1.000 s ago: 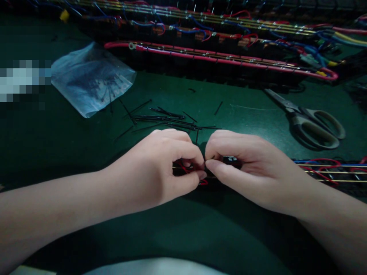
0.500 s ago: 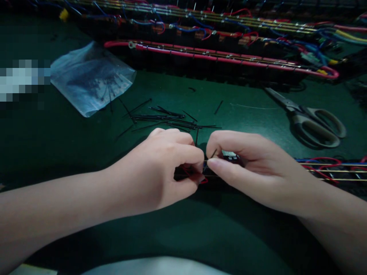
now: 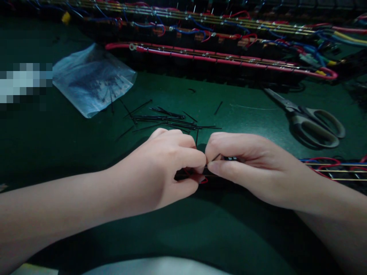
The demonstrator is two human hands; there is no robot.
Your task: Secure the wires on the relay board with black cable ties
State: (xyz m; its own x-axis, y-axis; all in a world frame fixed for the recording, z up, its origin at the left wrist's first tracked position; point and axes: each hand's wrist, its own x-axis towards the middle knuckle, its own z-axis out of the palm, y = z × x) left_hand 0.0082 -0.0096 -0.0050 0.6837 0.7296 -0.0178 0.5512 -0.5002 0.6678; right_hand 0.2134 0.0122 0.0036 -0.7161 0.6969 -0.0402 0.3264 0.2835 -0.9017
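In the lower middle, my right hand (image 3: 252, 164) pinches a thin black cable tie (image 3: 218, 156) between thumb and forefinger; a short end sticks out above the thumb. Right beside it, fingertips almost touching, my left hand (image 3: 174, 156) is closed with thumb and forefinger curled together, and what they grip is hidden. Both hands are over a long wired strip (image 3: 329, 170) with brass-coloured rails and red and blue wires. Its middle is mostly covered by the hands; a red wire loop (image 3: 203, 180) shows by the left thumb.
Loose black cable ties (image 3: 169, 119) lie just beyond my hands on the green table (image 3: 177, 229). A clear plastic bag (image 3: 86, 82) holding more is at the left. Scissors (image 3: 312, 118) rest at the right. Behind runs a larger wired assembly (image 3: 229, 57) with a thick red cable.
My right hand's fingers have closed down a little, and the cable tie's end leans flatter. The hands have come slightly closer together; the left hand barely moved.
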